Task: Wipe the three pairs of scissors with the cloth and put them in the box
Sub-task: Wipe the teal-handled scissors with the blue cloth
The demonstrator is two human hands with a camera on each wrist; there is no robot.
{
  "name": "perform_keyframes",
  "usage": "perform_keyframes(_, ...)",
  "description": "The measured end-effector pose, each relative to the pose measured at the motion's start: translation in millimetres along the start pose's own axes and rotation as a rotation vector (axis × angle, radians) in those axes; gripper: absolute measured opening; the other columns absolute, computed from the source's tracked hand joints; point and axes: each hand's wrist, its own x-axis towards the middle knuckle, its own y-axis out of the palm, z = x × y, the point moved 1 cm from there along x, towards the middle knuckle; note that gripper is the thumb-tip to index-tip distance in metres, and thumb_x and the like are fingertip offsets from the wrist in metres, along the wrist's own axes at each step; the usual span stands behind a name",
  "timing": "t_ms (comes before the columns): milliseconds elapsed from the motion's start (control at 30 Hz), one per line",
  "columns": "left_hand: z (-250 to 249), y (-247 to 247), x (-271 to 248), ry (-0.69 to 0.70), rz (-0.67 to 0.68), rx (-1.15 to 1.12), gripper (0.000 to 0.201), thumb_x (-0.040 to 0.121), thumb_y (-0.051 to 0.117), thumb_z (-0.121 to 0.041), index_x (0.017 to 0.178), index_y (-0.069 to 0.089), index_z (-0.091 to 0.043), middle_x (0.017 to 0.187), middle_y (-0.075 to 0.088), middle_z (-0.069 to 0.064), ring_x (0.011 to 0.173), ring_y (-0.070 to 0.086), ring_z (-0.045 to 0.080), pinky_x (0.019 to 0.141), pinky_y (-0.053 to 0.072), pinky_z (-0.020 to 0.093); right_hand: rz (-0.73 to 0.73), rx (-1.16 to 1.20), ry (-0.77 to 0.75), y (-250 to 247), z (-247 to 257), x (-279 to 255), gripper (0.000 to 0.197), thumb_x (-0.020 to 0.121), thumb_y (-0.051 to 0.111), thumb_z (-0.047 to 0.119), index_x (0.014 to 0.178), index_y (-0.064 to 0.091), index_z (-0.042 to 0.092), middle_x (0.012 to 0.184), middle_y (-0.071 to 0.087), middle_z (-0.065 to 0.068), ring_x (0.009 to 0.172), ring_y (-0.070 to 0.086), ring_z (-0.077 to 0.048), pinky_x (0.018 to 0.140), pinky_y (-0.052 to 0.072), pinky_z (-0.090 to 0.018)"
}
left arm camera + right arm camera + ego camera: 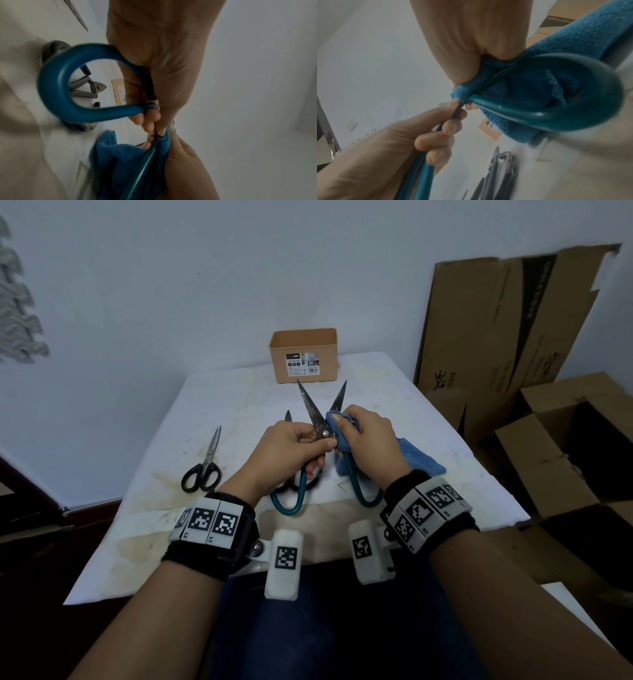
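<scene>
Head view: over the table [212, 405], the left hand [291, 445] grips teal-handled scissors [317, 419] near the pivot, blades spread; the right hand [368, 436] clutches a blue cloth [421, 460] around one blade. Black scissors [202, 470] lie left; the box [305, 356] stands behind.

Left wrist view: a third pair [89, 88], blurred, lies on the table.

Right wrist view: the cloth wraps the handle base.

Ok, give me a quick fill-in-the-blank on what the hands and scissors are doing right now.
1. The right hand presses a ____ cloth onto the teal-handled scissors.
2. The left hand grips them near the ____.
3. Their blades are ____.
4. The tan box holds ____ scissors visibly.

Missing: blue; pivot; open; no
</scene>
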Motion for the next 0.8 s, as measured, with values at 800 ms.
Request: perform_keyframes(800,2,-15,-5,-0.017,0.066,-0.059,0.030,0.096,0.067,-0.022,0.069,0.065,-0.007,0.063,0.067,0.005,0.052,0.050,0.023,0.065,0.046,0.039,-0.006,0.290,0.206,-9,1,7,0.018,0.095,0.051,0.034,0.100,0.056,0.018,0.090,0.062,-0.003,0.087,0.060,-0.019,0.076,0.050,-0.036)
